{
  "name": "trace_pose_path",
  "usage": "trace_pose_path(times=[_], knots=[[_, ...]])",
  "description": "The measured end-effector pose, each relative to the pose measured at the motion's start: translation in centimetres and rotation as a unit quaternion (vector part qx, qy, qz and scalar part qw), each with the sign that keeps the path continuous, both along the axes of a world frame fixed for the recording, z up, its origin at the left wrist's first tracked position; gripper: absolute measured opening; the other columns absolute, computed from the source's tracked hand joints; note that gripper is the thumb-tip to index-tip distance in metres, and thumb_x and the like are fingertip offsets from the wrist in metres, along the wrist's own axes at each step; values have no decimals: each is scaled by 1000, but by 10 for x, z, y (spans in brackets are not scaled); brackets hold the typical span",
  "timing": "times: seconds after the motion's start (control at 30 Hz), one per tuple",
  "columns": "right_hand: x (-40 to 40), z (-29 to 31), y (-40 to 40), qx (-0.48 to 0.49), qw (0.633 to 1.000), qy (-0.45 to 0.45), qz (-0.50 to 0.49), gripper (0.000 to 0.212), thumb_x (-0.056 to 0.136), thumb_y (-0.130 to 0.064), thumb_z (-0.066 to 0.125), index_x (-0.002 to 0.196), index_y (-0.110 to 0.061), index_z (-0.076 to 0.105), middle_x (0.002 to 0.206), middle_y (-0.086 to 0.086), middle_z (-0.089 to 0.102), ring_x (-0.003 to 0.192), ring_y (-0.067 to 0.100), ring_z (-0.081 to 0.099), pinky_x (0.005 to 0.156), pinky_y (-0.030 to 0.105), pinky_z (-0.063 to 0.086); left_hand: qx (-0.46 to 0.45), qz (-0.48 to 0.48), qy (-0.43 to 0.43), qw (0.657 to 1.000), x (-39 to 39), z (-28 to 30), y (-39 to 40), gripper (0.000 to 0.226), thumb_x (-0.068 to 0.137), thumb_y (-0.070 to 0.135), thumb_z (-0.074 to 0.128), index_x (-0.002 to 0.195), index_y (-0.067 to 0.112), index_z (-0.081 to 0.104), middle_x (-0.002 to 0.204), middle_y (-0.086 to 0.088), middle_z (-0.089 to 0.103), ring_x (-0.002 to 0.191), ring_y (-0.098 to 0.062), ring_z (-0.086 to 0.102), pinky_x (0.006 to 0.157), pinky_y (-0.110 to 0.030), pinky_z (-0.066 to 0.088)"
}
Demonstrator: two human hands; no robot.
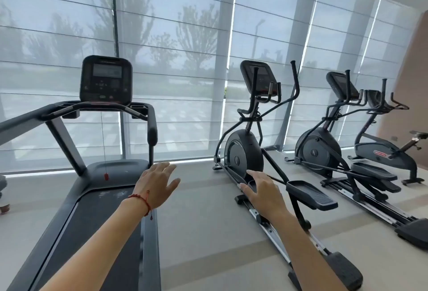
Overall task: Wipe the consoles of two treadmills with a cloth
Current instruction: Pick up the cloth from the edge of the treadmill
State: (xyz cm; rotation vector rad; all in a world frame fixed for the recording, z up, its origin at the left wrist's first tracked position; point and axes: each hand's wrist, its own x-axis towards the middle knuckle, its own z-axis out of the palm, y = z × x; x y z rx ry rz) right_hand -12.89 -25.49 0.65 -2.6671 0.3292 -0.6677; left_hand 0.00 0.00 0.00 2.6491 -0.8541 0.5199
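Both hands, the left hand [155,184] and the right hand [261,189], reach out with fingers spread and hold nothing, no cloth shows, so wiping has not begun; next she must find one and reach the treadmill [92,174] console [106,80] ahead.

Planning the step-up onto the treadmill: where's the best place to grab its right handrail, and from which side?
Grab the right handrail at its padded black end section, coming from behind with the left hand, which is open and nearest. That padded section is rounded, sized for a wrapped grip, and points back toward the person with nothing blocking it.
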Motion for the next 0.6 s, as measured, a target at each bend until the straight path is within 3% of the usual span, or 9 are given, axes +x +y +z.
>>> trace_pose_path(times=[0.4,0.6], knots=[[140,-35,-19,43,998,13,44,50,92,-36,53,135,-14,42,138,2,46,129,19,39,109,38,29,-14,28,7,999,120,-40,-18,48,95,34,49,137,9,45,140,-11,45,132,-26,37,108,-39,29],[198,-82,-35,39,995,50,81,49,93,-34,52,135,-12,42,137,4,47,128,19,39,107,39,32,16,62,15,998,156,-93,-20,42,87,24,65,122,2,59,122,-19,59,117,-36,53,93,-49,44]])
